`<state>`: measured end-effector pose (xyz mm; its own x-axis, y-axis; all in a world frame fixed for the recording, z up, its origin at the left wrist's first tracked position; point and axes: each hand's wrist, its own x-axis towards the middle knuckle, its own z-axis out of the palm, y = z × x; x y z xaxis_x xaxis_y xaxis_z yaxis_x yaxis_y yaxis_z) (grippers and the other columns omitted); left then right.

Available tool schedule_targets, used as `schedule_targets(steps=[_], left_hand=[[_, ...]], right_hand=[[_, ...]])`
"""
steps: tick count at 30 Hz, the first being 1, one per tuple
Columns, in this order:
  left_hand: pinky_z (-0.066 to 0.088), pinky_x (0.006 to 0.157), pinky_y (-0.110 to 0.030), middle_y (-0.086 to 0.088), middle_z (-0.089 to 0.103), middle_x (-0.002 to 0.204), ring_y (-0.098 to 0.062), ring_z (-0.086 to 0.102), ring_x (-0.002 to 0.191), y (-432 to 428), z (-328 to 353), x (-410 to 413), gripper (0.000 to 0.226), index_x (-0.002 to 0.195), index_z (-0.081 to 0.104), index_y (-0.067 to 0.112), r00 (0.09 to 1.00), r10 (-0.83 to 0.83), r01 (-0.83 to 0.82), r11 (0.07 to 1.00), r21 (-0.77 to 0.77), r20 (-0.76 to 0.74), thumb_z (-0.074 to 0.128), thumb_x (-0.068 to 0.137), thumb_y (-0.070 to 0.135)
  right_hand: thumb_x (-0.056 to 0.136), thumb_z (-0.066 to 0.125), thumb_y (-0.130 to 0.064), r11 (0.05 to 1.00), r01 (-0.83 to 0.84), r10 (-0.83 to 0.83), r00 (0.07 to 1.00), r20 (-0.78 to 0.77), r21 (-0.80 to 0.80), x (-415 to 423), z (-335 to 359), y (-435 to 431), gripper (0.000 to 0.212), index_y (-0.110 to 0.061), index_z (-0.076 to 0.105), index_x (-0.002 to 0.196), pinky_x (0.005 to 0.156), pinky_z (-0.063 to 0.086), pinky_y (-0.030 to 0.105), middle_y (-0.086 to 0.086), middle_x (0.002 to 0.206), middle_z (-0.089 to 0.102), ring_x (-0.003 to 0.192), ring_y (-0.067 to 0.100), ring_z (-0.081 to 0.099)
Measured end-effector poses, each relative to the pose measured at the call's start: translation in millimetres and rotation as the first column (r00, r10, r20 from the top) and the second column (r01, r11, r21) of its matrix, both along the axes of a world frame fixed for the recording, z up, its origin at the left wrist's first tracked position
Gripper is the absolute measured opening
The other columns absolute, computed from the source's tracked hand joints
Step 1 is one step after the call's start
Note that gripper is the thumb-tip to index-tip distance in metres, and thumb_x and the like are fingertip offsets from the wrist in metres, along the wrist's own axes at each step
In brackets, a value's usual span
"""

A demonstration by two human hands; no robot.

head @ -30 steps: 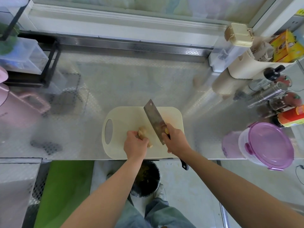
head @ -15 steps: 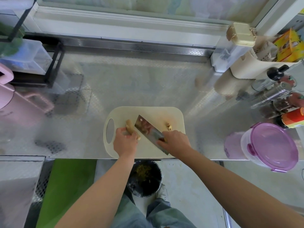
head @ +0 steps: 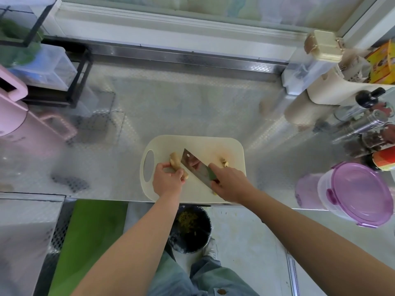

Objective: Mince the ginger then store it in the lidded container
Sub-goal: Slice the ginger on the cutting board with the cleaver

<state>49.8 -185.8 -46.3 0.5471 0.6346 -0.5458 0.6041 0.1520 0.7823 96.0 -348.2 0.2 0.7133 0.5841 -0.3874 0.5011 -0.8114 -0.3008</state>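
Tan ginger (head: 174, 160) pinched by left hand (head: 167, 181), right hand (head: 230, 183) gripping cleaver (head: 193, 165) alongside

Pretty clearly a kitchen: a dimpled steel counter (head: 192, 107) runs under a white window frame (head: 171, 24) at 12 o'clock, with a cream board (head: 198, 144) dead centre carrying a cleaver (head: 193, 165) and a knob of ginger (head: 174, 161). Over at 3 o'clock there's a huddle of sauce bottles (head: 367, 98) and a steel shaker (head: 372, 120), a purple-lidded tub (head: 361, 193) at 4, and at 10 a black rack (head: 81, 82) of clear boxes (head: 49, 67) next to a pink jug (head: 12, 116). A bin (head: 190, 229) with scraps in it sits on the floor at 6, just below the counter edge.
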Motion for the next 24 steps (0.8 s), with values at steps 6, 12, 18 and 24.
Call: schedule_targets(steps=[6, 12, 18, 24], left_hand=[[0.060, 0.068, -0.034, -0.002, 0.066, 0.089, -0.023, 0.068, 0.082, -1, -5, 2, 0.028, 0.099, 0.058, 0.019, 1.000, -0.007, 0.007, 1.000, 0.018, -0.015, 0.077, 0.080, 0.011], [0.061, 0.072, -0.040, -0.003, 0.067, 0.092, -0.025, 0.069, 0.083, -1, -5, 3, 0.029, 0.097, 0.057, 0.021, 0.999, -0.002, 0.003, 1.000, 0.030, -0.035, 0.077, 0.079, 0.012], [0.060, 0.072, -0.043, -0.002, 0.066, 0.091, -0.024, 0.068, 0.080, -2, -6, 4, 0.032, 0.100, 0.057, 0.021, 0.999, -0.003, 0.004, 0.999, 0.037, -0.040, 0.079, 0.077, 0.012], [0.061, 0.069, -0.040, -0.001, 0.063, 0.087, -0.024, 0.067, 0.081, -2, -5, 5, 0.033, 0.099, 0.056, 0.020, 0.999, 0.013, -0.012, 1.000, 0.029, -0.033, 0.079, 0.077, 0.008]], right_hand=[[0.096, 0.043, -0.024, 0.998, -0.039, 0.038, 0.999, -0.017, -0.047, -3, 3, -5, 0.027, -0.013, 0.043, 0.121, 0.052, 0.035, 0.027, 0.004, 0.082, 0.054, 0.070, 0.024, 0.056], [0.096, 0.044, -0.024, 0.999, -0.029, 0.028, 0.999, -0.032, -0.034, -4, 6, -6, 0.026, -0.015, 0.043, 0.120, 0.052, 0.036, 0.024, 0.007, 0.089, 0.060, 0.069, 0.021, 0.056], [0.094, 0.045, -0.021, 0.998, -0.043, 0.040, 0.998, -0.047, -0.049, -4, 10, -4, 0.022, -0.010, 0.044, 0.113, 0.057, 0.037, 0.030, 0.010, 0.083, 0.056, 0.070, 0.028, 0.055], [0.093, 0.047, -0.017, 0.998, -0.052, 0.049, 0.995, -0.091, -0.031, -2, 11, 1, 0.015, -0.016, 0.032, 0.095, 0.048, 0.027, 0.027, 0.002, 0.071, 0.043, 0.063, 0.024, 0.045]])
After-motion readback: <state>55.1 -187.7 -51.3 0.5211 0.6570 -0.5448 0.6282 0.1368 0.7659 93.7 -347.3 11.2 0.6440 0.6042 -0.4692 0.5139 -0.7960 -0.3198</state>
